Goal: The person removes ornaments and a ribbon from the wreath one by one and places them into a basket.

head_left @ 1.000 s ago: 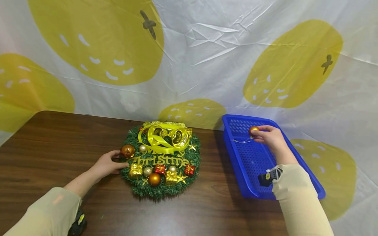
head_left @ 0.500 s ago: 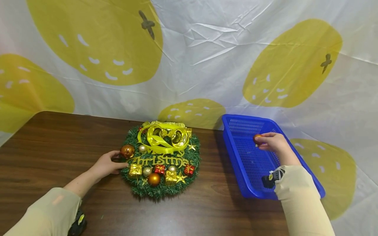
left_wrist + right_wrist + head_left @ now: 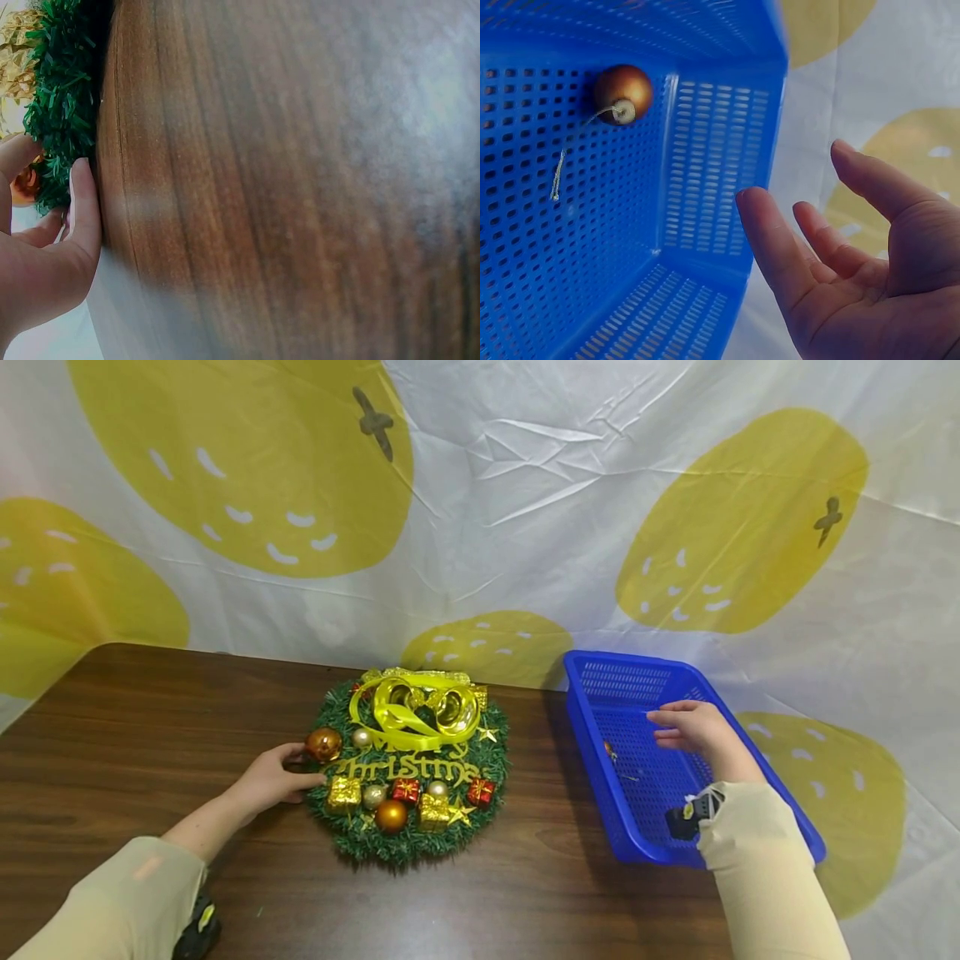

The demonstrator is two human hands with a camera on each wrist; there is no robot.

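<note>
A green Christmas wreath with baubles, small gift boxes, stars and gold lettering lies on the table. My left hand grips its left edge, fingers and thumb around the tinsel, beside a copper bauble. Seen from the left wrist, the green tinsel passes between the fingertips. My right hand hovers over the blue basket with its fingers spread and nothing in them. Down in the basket, an orange-gold bauble with a thin silvery string rests near one wall.
The wood-look table extends left and in front of the wreath. Behind it hangs a white cloth printed with yellow fruit. The basket stands at the right, against the cloth.
The right hand lowered slightly and let go of the orange-gold bauble, which dropped into the basket. The left hand and the wreath stayed where they were.
</note>
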